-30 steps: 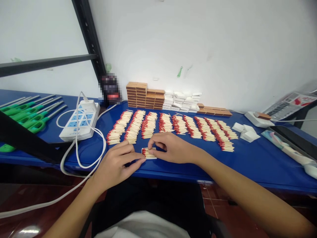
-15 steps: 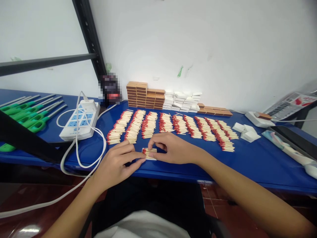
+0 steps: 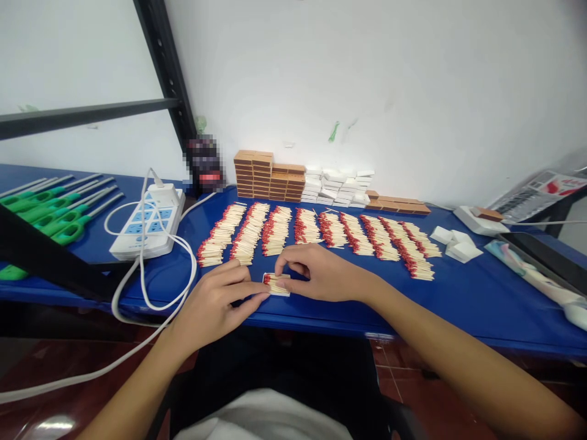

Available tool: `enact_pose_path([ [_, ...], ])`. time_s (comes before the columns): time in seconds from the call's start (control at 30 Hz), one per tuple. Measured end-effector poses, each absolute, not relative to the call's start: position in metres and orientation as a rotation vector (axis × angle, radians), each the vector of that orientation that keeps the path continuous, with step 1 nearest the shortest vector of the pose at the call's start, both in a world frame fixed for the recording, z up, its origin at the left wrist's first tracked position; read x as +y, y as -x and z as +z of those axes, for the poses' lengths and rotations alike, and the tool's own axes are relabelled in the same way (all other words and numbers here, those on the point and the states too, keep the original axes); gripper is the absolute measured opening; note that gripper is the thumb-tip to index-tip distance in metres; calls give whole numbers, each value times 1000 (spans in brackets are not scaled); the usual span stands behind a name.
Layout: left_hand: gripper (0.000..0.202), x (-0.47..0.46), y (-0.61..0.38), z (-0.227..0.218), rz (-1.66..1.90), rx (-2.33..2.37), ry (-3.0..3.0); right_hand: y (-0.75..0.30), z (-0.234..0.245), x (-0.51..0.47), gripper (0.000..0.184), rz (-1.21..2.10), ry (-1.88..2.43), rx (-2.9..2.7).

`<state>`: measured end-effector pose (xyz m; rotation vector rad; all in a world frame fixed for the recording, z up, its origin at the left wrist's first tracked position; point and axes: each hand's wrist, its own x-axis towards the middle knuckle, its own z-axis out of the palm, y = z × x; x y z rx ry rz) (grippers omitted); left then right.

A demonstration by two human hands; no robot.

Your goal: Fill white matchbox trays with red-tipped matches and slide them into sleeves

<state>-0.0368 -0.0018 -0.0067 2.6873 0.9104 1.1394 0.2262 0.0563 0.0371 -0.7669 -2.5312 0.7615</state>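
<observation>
A small white matchbox tray (image 3: 276,285) filled with red-tipped matches lies near the front edge of the blue table (image 3: 481,299). My left hand (image 3: 215,302) rests beside it, fingers curled, with fingertips pressed to the tray's left end. My right hand (image 3: 316,272) is curled over its right side, thumb and fingers pinching the tray. Behind them lie several rows of loose matches (image 3: 316,235).
Brown matchbox sleeves (image 3: 268,176) and white trays (image 3: 337,186) are stacked at the wall. A white power strip (image 3: 149,223) with looping cable sits left, by green-handled scissors (image 3: 55,211). More white trays (image 3: 456,244) lie right. A black rack post (image 3: 165,73) rises at the back left.
</observation>
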Motion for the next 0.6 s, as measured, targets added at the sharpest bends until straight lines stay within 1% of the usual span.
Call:
enact_pose_path([
  [0.1,13,-1,37,-7,1147,914,-2682,-226,37,56,11,765,758,-2522],
  [0.23,8,-2,35,-6,1170,939,-2676,-225,38,55,16,774,740,-2514],
  [0.37,11,-2,34,-5,1173,972,-2690,-225,38,54,18,803,732,-2510],
  [0.6,6,-2,34,-6,1165,970,-2689,-226,38,55,15,795,747,-2528],
])
